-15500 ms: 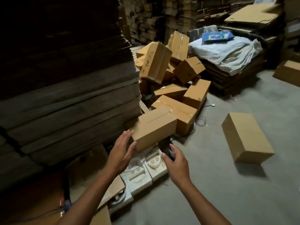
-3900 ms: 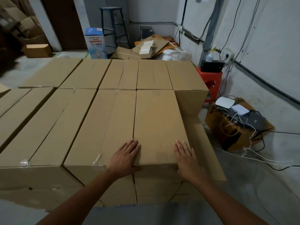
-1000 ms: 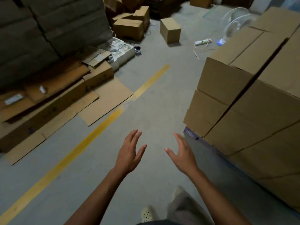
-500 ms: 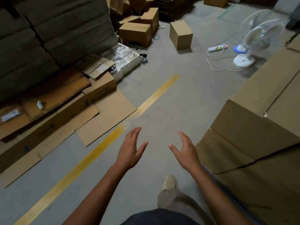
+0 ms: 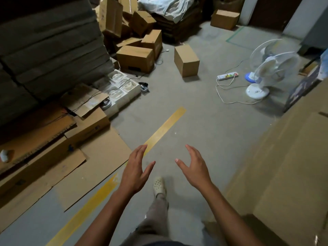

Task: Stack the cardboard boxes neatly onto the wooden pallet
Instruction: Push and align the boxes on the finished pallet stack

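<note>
Head camera looks down on two empty hands: the fingers (image 5: 141, 150) of the left hand (image 5: 135, 173) and those of the right hand (image 5: 194, 170) are straight and spread wide. The palms face each other, apart, above the grey concrete floor (image 5: 204, 121). Between the forearms a cream perforated clog (image 5: 159, 186) stands near a yellow painted stripe (image 5: 165, 128).

Judging by the stride, the step is fetching the next box. One lone brown cardboard box (image 5: 186, 61) stands on the floor well ahead. Left of it is a heap of brown cardboard boxes (image 5: 135, 58), at least five of them. The stack of large tan cardboard boxes (image 5: 287, 166) fills the right edge. The wooden pallet itself is hidden.

The lone box looks the easiest pick. It would be best taken with one palm on each short side, low down, and carried level, then set flush against its neighbours. The path should pass left of the one white pedestal fan (image 5: 271, 68) and one white power strip (image 5: 228, 76), whose cords trail across the floor.
</note>
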The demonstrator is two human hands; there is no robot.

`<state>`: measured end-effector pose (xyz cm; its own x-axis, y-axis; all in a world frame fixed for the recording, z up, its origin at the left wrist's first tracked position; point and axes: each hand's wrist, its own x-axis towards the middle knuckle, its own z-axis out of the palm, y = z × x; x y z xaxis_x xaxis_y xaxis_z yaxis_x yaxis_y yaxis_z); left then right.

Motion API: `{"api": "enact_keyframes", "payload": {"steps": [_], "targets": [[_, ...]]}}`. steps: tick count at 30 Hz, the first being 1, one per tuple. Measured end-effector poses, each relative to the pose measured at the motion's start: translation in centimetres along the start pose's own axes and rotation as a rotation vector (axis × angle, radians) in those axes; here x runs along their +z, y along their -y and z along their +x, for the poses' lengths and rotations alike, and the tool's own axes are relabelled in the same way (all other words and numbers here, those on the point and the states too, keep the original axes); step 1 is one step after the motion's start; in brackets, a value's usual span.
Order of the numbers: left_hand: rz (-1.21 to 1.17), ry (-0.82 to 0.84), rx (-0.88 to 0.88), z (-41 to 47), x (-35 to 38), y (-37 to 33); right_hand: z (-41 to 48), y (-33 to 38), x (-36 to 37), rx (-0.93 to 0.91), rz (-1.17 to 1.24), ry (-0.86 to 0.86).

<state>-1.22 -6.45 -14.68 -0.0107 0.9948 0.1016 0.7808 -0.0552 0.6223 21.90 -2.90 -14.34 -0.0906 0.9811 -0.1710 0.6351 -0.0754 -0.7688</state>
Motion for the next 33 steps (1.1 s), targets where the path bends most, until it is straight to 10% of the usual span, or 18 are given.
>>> {"api": "enact_keyframes", "payload": {"steps": [33], "targets": [[-0.033,-0.006,0.025,99.5,14.6,-8.3,93.0,-0.9,-31.5,0.026,0.146,-0.185]]}}
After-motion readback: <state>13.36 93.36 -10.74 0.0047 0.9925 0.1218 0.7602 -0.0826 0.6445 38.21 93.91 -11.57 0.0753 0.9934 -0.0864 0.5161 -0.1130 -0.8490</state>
